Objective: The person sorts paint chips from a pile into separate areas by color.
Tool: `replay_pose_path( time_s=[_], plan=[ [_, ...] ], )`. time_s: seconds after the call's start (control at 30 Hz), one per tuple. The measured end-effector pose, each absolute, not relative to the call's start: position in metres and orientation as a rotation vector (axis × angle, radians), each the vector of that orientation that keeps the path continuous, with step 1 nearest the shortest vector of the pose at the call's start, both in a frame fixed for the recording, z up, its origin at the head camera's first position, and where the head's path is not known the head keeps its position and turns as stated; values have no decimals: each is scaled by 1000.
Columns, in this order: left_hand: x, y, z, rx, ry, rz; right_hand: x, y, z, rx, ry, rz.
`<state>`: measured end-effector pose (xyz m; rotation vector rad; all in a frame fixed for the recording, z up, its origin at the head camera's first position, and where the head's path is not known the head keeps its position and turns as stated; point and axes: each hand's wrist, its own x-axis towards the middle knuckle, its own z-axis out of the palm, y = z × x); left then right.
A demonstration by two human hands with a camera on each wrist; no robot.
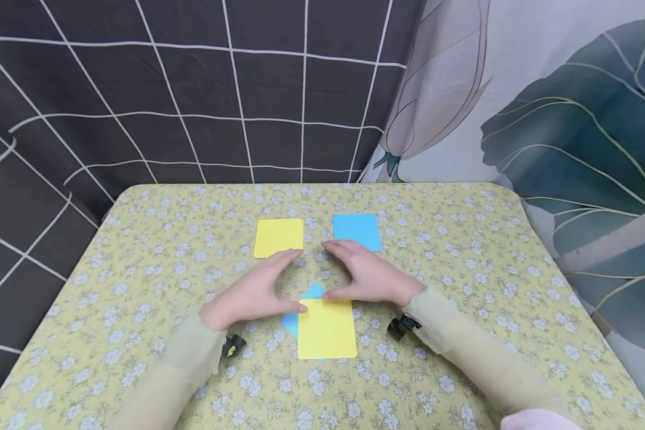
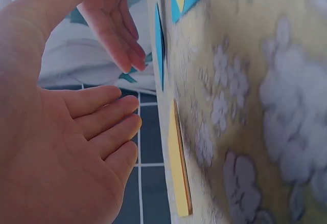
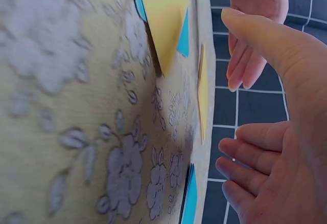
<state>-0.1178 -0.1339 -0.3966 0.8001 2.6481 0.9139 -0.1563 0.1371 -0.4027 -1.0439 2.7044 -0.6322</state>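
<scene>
A yellow paper square (image 1: 328, 331) lies across a turned blue paper square (image 1: 290, 323), whose corners show past its edges. My left hand (image 1: 255, 292) hovers near its upper left corner, fingers spread from the thumb. Facing it, my right hand (image 1: 371, 272) is held the same way near the upper right corner. Both palms are empty in the wrist views, and the fingers (image 2: 110, 119) are nearly straight. Whether the thumb tips touch the yellow sheet, I cannot tell. Beyond the left fingertips is a second yellow square (image 1: 278, 236); a second blue square (image 1: 357, 230) is partly behind the right fingers.
A flowered yellow cloth (image 1: 140, 286) covers the table. Behind it hangs a dark curtain with white grid lines (image 1: 193, 89), and at the right a pale curtain with large leaves (image 1: 586, 149). Each wrist carries a small black camera (image 1: 403, 325).
</scene>
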Motion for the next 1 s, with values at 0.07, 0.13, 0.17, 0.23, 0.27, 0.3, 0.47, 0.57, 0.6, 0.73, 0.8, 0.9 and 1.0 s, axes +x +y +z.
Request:
replay_pose_path(
  time_s=[0.07, 0.13, 0.17, 0.23, 0.27, 0.3, 0.47, 0.57, 0.6, 0.73, 0.8, 0.9, 1.0],
  plan=[
    [-113, -132, -396, 810, 2640, 904, -152, 139, -402, -1057, 2707, -632],
    [-109, -130, -395, 832, 2630, 896, -148, 141, -402, -1062, 2711, -633],
    [-106, -129, -395, 851, 2625, 897, -146, 142, -402, -1063, 2712, -635],
    [-102, -127, -395, 883, 2615, 893, -141, 145, -401, -1061, 2715, -635],
    [-100, -126, -395, 893, 2613, 886, -139, 146, -401, -1057, 2715, -631],
    [-98, -126, -395, 904, 2610, 885, -136, 147, -400, -1051, 2715, -629],
    [-90, -123, -396, 922, 2581, 889, -126, 154, -399, -1058, 2726, -598],
    [-87, -121, -398, 948, 2562, 896, -121, 157, -398, -1077, 2732, -588],
    [-86, -120, -399, 955, 2558, 898, -120, 157, -398, -1082, 2733, -584],
    [-81, -119, -401, 963, 2548, 892, -114, 159, -399, -1083, 2721, -580],
    [-78, -118, -401, 954, 2537, 892, -111, 159, -400, -1085, 2713, -580],
    [-74, -117, -402, 950, 2527, 881, -107, 159, -401, -1093, 2701, -586],
    [-71, -116, -404, 962, 2542, 851, -105, 159, -402, -1110, 2696, -589]
  ],
)
